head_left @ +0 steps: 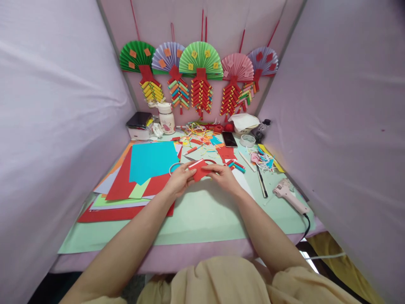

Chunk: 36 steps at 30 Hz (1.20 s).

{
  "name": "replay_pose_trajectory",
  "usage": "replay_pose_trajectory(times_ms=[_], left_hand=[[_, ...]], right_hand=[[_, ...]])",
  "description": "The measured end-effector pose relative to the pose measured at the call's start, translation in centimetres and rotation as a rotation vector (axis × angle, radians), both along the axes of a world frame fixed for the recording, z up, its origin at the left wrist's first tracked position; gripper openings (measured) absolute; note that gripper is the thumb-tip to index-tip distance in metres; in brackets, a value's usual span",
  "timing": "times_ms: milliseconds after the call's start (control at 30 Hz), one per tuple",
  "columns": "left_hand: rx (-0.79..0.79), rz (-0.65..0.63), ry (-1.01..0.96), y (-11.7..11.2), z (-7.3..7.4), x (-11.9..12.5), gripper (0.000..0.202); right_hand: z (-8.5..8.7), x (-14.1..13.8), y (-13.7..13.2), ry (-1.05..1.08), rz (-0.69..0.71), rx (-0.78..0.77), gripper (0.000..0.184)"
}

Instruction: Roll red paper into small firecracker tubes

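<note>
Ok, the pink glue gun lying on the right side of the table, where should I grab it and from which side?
Probably by its handle, coming from above with the right hand. The glue gun lies flat on the green mat, its cord trailing off the near right edge and bare mat around it, so the handle looks open to a top-down grip.

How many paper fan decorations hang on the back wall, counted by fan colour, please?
Green fans: 2
Lilac fans: 2
Pink fan: 1
Total: 5
</note>
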<state>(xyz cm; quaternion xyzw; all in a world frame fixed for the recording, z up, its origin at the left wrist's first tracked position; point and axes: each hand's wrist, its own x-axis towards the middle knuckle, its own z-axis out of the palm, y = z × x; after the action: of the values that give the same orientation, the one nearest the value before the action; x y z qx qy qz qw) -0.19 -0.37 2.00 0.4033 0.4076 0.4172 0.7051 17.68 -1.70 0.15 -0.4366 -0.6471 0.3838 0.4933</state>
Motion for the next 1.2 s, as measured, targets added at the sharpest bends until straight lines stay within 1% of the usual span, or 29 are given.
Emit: replay_pose_trajectory(times_ms=[67,100,133,167,233,300,333,367,400,500,567,633,700,767,833,900,967,1033,1133,1200], left_hand=[[0.053,0.042,0.031,0.0,0.0,0.0,0.061],[0.124,0.061,0.065,0.0,0.0,0.0,0.063],[0.232,0.081,0.118,-0.1,-0.1,0.0,0.064],[0.375,0.105,0.196,-0.1,-0.2,-0.1,0.065],[0.708,0.152,0.419,-0.4,-0.3,-0.1,0.062],[0.978,0.173,0.659,-0.7,-0.5,0.0,0.054],[1.059,0.159,0.749,-0.9,-0.6,0.1,0.048],[1.098,0.130,0.813,-1.0,-0.7,0.1,0.043],[1.103,0.095,0.858,-1.0,-0.9,0.2,0.038],[1.028,0.009,0.961,-0.9,-1.4,0.2,0.029],[0.992,-0.011,1.019,-0.8,-1.7,0.0,0.027],[0.980,-0.030,1.043,-0.8,-1.7,-0.1,0.029],[0.971,-0.054,1.028,-0.9,-1.7,-0.1,0.031],[0.970,-0.088,0.991,-1.1,-1.6,0.0,0.031],[0.991,-0.164,0.947,-1.2,-1.7,0.1,0.032],[1.034,-0.285,0.900,-1.2,-2.0,0.2,0.033],[1.080,-0.408,0.845,-1.2,-2.2,0.3,0.032],[1.130,-0.489,0.820,-1.3,-2.3,0.3,0.029],[1.209,-0.560,0.878,-1.5,-2.1,0.3,0.028],[1.245,-0.587,0.914,-1.7,-1.9,0.3,0.027]], right_hand=[[0.2,0.0,0.0,0.058,-0.068,-0.017,0.023],[0.4,0.1,0.1,0.094,-0.109,-0.031,0.023],[0.5,0.2,0.1,0.126,-0.151,-0.048,0.023],[0.6,0.2,0.2,0.151,-0.187,-0.065,0.022],[0.6,0.4,0.4,0.175,-0.219,-0.089,0.022],[0.5,0.4,0.4,0.146,-0.180,-0.093,0.021],[0.3,0.3,0.4,0.115,-0.143,-0.090,0.020],[0.2,0.2,0.4,0.076,-0.104,-0.086,0.020],[0.0,0.1,0.3,0.031,-0.066,-0.083,0.020],[0.0,0.0,-0.1,-0.100,0.026,-0.079,0.022],[0.3,0.1,-0.5,-0.172,0.088,-0.102,0.025],[0.7,0.4,-0.8,-0.200,0.132,-0.151,0.028],[1.2,0.7,-0.9,-0.193,0.122,-0.176,0.029],[1.4,0.9,-0.7,-0.149,0.050,-0.158,0.029],[1.5,1.1,0.0,-0.099,-0.048,-0.109,0.027],[1.5,1.1,1.5,-0.113,-0.131,-0.051,0.024],[1.6,0.9,3.8,-0.236,-0.173,0.019,0.019],[1.8,0.4,6.7,-0.435,-0.175,0.090,0.015],[2.0,-0.8,11.0,-0.783,-0.124,0.232,0.024],[1.9,-2.0,13.2,-0.994,-0.105,0.297,0.029]])
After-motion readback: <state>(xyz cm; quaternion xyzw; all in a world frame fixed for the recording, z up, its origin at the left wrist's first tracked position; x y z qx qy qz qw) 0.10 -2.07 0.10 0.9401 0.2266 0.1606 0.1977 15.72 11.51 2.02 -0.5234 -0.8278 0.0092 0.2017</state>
